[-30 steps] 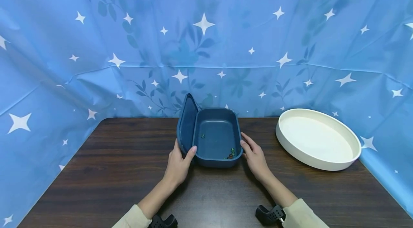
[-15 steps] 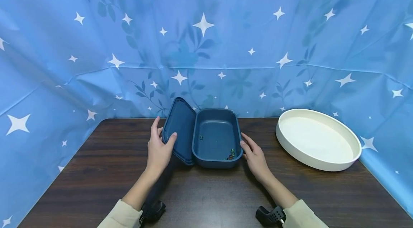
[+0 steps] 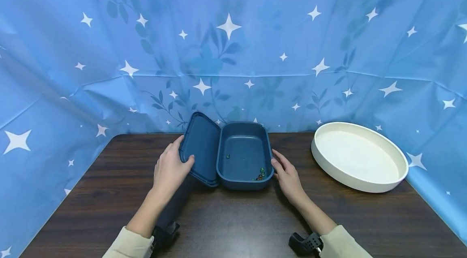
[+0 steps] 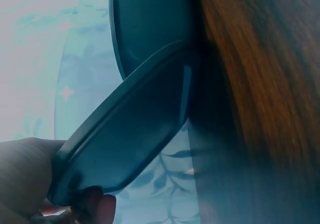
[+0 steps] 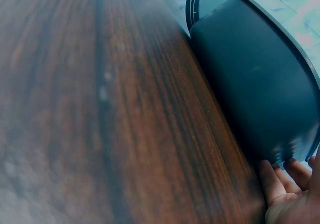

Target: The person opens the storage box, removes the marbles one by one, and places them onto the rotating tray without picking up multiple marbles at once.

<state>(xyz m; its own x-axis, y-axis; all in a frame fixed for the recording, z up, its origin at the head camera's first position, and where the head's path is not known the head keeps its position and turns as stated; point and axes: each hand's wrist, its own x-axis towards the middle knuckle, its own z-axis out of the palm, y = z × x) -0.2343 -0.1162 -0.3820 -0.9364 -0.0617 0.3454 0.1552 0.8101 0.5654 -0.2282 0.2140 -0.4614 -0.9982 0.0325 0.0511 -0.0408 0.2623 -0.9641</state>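
Observation:
A dark blue box [image 3: 240, 148] stands on the table, its hinged lid [image 3: 202, 146] swung out to the left and tilted. Inside lie several small green and reddish-brown pieces [image 3: 260, 175] in the near right corner, plus a lone green piece [image 3: 228, 156] by the left wall; they are too small to name. My left hand [image 3: 169, 170] pinches the lid's outer edge, thumb on its inner face, also seen in the left wrist view. Against the box's right side rests my right hand [image 3: 289, 177], its fingertips [image 5: 272, 176] touching the outer wall in the right wrist view.
A round, shallow cream tray [image 3: 359, 158] sits on the right of the dark wooden table [image 3: 233, 217]. Behind the table's back edge hangs a blue curtain [image 3: 233, 55] with white stars. Each wrist wears a black device [image 3: 305, 244].
The lid has swung further left and down, away from the box. My left hand has shifted left from beside the hinge to the lid's outer edge. The right hand stays put.

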